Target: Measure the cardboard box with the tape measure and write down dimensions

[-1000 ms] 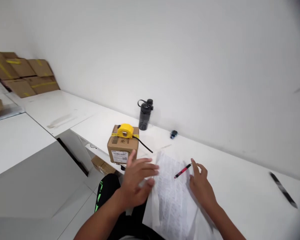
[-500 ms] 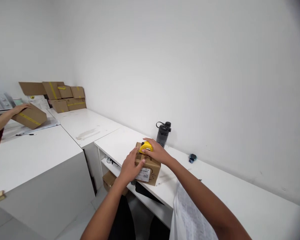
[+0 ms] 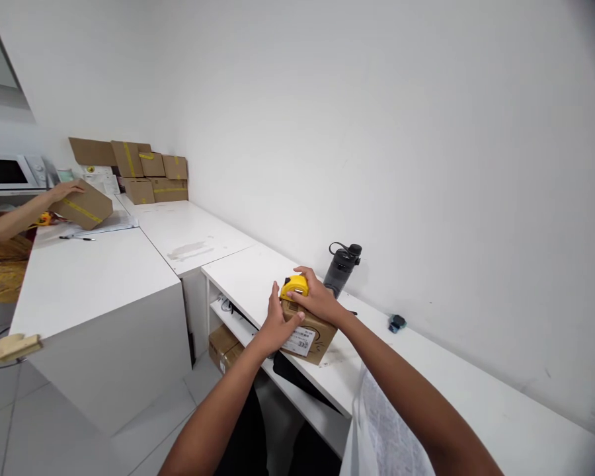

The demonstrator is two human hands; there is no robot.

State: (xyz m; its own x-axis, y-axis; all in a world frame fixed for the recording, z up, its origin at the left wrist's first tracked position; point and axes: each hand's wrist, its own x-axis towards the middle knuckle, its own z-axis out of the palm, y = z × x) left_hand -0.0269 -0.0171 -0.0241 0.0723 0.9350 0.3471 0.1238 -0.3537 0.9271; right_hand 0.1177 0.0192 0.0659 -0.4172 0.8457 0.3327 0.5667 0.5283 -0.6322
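Note:
A small cardboard box (image 3: 313,337) with a white label stands on the white desk (image 3: 248,277) near its front edge. A yellow tape measure (image 3: 294,287) rests on top of the box. My right hand (image 3: 318,297) is wrapped over the tape measure from the right. My left hand (image 3: 279,325) presses against the box's left side, its thumb up at the top edge.
A dark water bottle (image 3: 342,268) stands by the wall behind the box, a small blue object (image 3: 396,322) further right. Printed paper (image 3: 387,436) lies near me. Another person's hand (image 3: 65,190) holds a cardboard box (image 3: 83,205) at far left; more boxes (image 3: 149,173) are stacked beyond.
My hands left the pen and paper and reached to the box: right hand closed over the tape measure, left hand onto the box's side. My view swung left.

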